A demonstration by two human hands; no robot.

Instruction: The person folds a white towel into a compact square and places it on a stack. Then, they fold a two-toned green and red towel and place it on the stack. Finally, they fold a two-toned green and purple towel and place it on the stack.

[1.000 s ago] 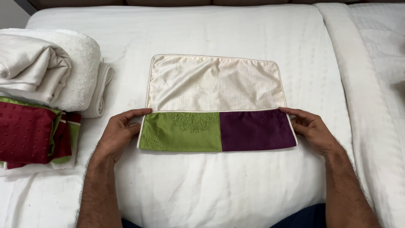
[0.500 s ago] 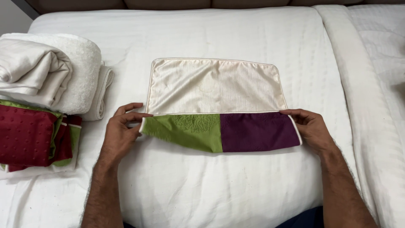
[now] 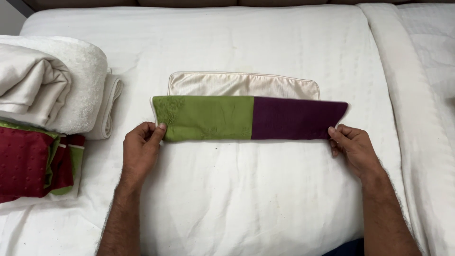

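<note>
Head view showed a folded cloth cover (image 3: pixel 246 116), half green and half purple with a cream lining strip showing along its far edge, lying on a white bed (image 3: pixel 246 199). Its long axis ran left to right, straight across the person's front and just beyond both hands. The left hand (image 3: pixel 142 144) was closed in a pinch on the green end's near corner, thumb on top; the right hand (image 3: pixel 353 147) was curled around the purple end's near corner, fingers tucked under. Each hand sat at its own end, so neither was nearer than the other. How many layers the fold held could not be made out, and the fingertips under the cloth were hidden. At far left a stack of white towels (image 3: pixel 52 80) and a red-and-green cover (image 3: pixel 28 163) were cut off by the frame edge.
</note>
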